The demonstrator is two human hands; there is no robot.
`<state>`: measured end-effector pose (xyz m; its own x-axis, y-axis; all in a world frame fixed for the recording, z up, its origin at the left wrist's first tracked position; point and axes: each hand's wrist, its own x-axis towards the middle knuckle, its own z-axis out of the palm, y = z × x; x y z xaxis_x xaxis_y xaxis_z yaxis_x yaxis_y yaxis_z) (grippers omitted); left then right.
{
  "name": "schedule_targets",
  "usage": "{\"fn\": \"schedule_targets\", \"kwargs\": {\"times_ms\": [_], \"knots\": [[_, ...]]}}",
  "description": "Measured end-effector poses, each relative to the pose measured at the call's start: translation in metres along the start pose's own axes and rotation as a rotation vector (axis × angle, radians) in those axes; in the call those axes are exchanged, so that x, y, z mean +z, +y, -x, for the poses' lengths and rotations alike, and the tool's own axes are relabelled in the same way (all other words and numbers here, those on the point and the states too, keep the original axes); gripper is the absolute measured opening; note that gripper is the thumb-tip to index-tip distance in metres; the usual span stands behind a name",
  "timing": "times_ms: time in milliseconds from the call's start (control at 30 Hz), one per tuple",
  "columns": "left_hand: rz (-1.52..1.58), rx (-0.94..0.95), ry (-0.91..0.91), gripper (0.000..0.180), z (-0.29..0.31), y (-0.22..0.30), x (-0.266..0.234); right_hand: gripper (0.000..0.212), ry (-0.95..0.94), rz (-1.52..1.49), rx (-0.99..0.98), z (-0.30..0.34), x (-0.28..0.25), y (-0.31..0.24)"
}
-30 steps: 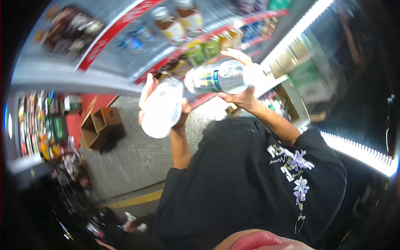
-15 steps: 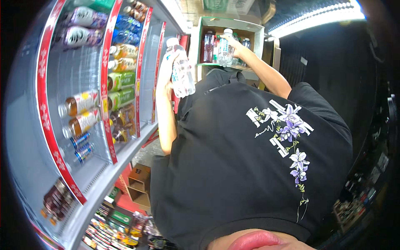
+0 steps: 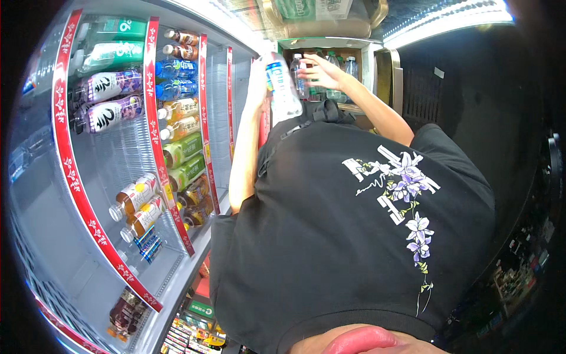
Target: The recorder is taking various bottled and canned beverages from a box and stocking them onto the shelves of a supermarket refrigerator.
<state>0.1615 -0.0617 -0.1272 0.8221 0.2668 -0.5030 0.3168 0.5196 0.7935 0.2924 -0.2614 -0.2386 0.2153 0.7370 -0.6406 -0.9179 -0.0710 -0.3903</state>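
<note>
My left hand [image 3: 257, 84] is wrapped round a clear water bottle [image 3: 284, 91] with a blue-and-white label. It is tilted and blurred, beside the upper front of my black shirt. Whether a second bottle is in that hand I cannot tell. To the right, my right hand [image 3: 325, 73] reaches over an open carton [image 3: 369, 66], its fingers stretched out and apart with nothing seen in them. Several bottles stand in the carton. A dark-looking bottle [image 3: 299, 88] is right by those fingertips, and a clear bottle [image 3: 351, 67] stands at the carton's right side.
Along my left runs a lit drinks cooler with red-edged shelves [image 3: 66, 156]. It holds purple-labelled bottles [image 3: 109, 115], blue bottles [image 3: 177, 69], green-labelled bottles [image 3: 187, 172] and tea bottles [image 3: 137, 194]. A bright light strip [image 3: 448, 20] hangs at the upper right.
My right hand has let go of the clear bottle it held and its fingers have spread. My left hand has moved up and right with its bottle. The view has shifted toward the cooler.
</note>
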Motion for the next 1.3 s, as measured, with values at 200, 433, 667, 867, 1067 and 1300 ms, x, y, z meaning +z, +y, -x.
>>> {"fn": "schedule_targets", "kwargs": {"times_ms": [200,433,667,867,1067,1300], "knots": [[-0.289,-0.010,-0.206,0.054,0.005,0.003,0.019,0.039,-0.037,-0.075,-0.018,-0.019,0.011,0.007],[-0.318,0.116,0.003,0.041,0.065,0.003,-0.023,0.040,0.814,0.621,-0.134,-0.023,-0.020,0.019],[-0.122,0.376,0.687,0.027,0.168,-0.021,-0.089,0.031,-0.047,0.932,-0.451,-0.032,0.057,-0.016],[-0.564,0.907,1.711,0.012,0.265,-0.008,-0.117,0.029,-0.638,1.093,-0.550,-0.039,0.187,-0.002],[-0.788,0.872,2.230,0.048,0.389,0.042,-0.155,0.040,-1.201,1.335,-0.449,0.077,0.381,0.072],[-0.975,0.608,2.397,0.093,0.456,0.069,-0.277,0.064,-1.442,1.459,-1.801,0.138,0.548,0.184]]}}
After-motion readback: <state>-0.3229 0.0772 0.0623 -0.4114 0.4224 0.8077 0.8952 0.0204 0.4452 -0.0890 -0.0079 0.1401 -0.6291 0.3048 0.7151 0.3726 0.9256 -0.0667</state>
